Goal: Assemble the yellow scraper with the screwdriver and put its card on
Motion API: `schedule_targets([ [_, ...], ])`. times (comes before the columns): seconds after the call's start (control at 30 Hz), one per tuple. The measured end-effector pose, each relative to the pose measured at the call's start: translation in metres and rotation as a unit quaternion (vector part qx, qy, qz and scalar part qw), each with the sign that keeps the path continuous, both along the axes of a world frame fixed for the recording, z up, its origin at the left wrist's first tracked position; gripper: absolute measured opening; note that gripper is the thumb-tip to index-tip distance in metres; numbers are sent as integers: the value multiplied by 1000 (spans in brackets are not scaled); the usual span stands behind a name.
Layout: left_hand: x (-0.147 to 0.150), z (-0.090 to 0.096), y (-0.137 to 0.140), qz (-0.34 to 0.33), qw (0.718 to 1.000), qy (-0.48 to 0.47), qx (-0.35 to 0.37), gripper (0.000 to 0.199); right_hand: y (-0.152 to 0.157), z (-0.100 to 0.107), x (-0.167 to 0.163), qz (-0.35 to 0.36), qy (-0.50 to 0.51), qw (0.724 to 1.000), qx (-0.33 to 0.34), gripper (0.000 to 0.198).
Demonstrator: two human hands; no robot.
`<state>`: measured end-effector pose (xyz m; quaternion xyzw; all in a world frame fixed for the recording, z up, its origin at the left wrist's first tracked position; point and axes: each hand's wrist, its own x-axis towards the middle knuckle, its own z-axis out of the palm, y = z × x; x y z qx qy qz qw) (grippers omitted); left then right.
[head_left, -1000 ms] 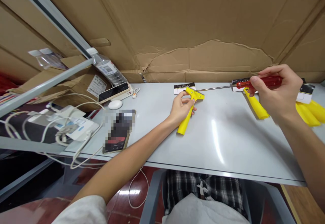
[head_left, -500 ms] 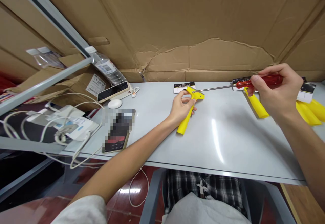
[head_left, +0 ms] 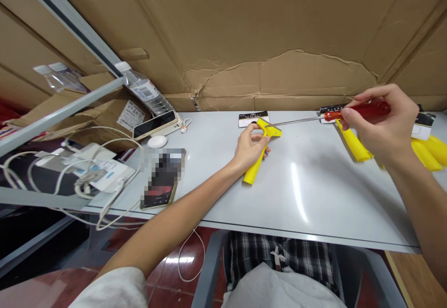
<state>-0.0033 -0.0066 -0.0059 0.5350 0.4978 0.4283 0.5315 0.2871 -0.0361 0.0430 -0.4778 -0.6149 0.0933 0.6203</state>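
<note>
Centre of frame: yellow, T-headed, plastic-looking tool (head_left: pixel 257 163), left hand (head_left: pixel 248 149) closed around its neck; probably light, stiff, slick, best gripped there. Right of frame: right hand (head_left: pixel 389 119) holds red-handled, metal-shafted screwdriver (head_left: pixel 330 116), likely rigid; tip at tool's head.

Two bare hands (head_left: pixel 248 149) share one red-handled screwdriver (head_left: pixel 333 115) between them, as I count it. I see at least four yellow scraper handles (head_left: pixel 255 167), one central, the others right. Three black-and-white cards (head_left: pixel 253 119) sit far back. Leftward: two phones (head_left: pixel 155 125), three plastic bottles (head_left: pixel 146 90), one white oval object (head_left: pixel 157 141).
</note>
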Motion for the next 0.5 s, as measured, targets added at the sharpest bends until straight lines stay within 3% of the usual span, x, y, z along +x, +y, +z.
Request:
schedule_targets([
  [0.17,-2,-3,2,-9,1000,5,13,32,-7,9,6,57,-37,998,-4,59],
  [0.27,-2,-3,2,-1,1000,7,11,29,-6,8,11,18,-74,995,-68,45],
  [0.33,-2,-2,3,3,1000,7,10,26,-5,7,16,-1,-105,989,-105,47],
  [0.43,-2,0,2,3,1000,6,7,24,-5,6,20,37,-115,990,-75,40],
  [0.5,-1,1,1,2,1000,6,6,25,-5,7,19,75,-104,991,-29,49],
])
